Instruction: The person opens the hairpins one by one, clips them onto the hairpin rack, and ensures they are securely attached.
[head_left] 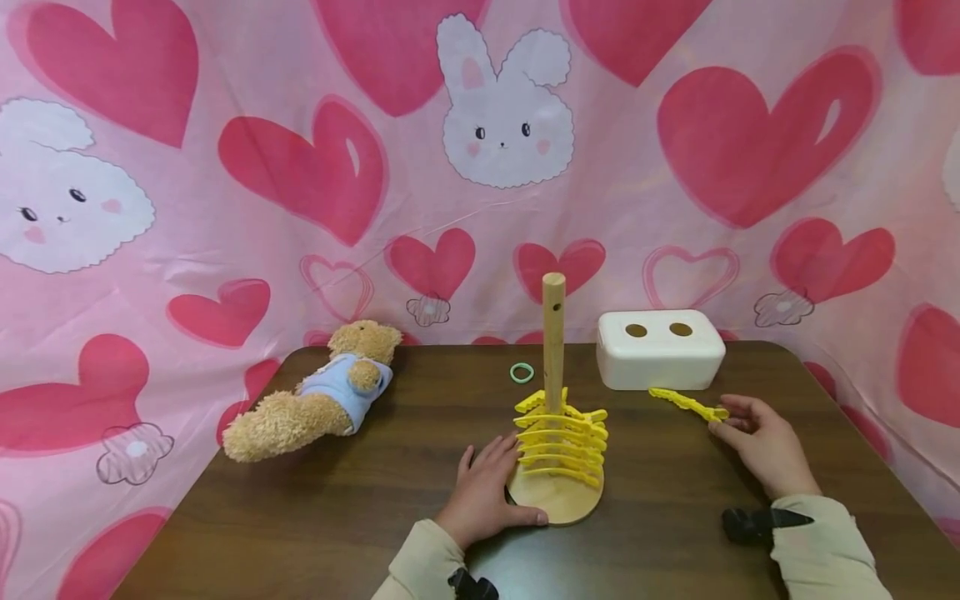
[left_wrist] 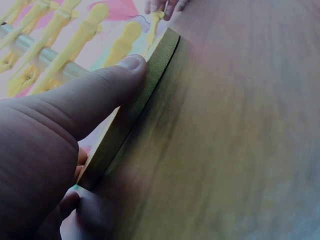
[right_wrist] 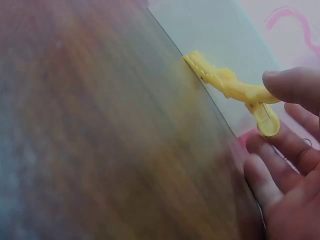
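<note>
On the table stands an upright wooden post point(head_left: 553, 333) on a round wooden base point(head_left: 562, 498). Several yellow clips point(head_left: 562, 446) are stacked along the lower part of the post. My left hand point(head_left: 487, 492) grips the base at its left side, the thumb point(left_wrist: 107, 82) along the front rim and the fingers round the far side. To the right, my right hand point(head_left: 768, 446) pinches another yellow clip point(head_left: 686, 403) by its handle end, between thumb and index finger. In the right wrist view this clip point(right_wrist: 225, 82) points away from the hand, its two handles spread apart.
A white box point(head_left: 660, 354) with two round holes stands at the back right, just behind the held clip. A small green ring point(head_left: 521, 372) lies behind the post. A teddy bear point(head_left: 322, 392) in a blue shirt lies at the left. A heart-patterned cloth point(head_left: 420, 167) hangs behind the table.
</note>
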